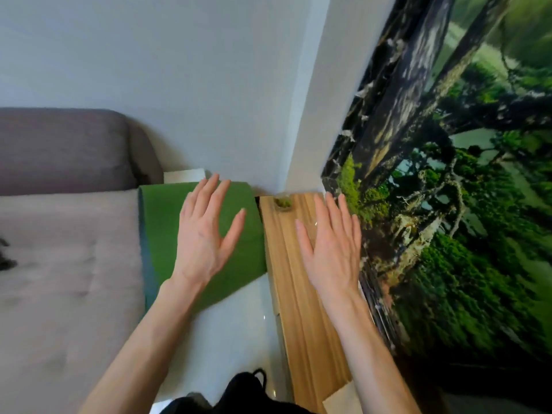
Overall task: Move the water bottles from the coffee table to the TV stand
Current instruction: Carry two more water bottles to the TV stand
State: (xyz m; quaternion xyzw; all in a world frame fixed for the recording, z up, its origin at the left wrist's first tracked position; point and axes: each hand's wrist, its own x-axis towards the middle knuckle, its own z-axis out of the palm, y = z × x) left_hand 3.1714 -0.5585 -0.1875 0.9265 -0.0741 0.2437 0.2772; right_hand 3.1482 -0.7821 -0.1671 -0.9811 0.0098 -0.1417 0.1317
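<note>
My left hand is spread flat, fingers apart, holding nothing, above a green mat. My right hand is likewise spread and empty, hovering over the wooden top of the TV stand. The TV screen on the stand shows a mossy forest picture. No water bottle and no coffee table appear in the head view. A small glass holding green moss stands at the far end of the wooden top, beyond my right fingers.
A grey sofa fills the left, with a green mat along its right edge. A glossy white surface lies between mat and stand. Something black is at the bottom edge. A pale wall rises behind.
</note>
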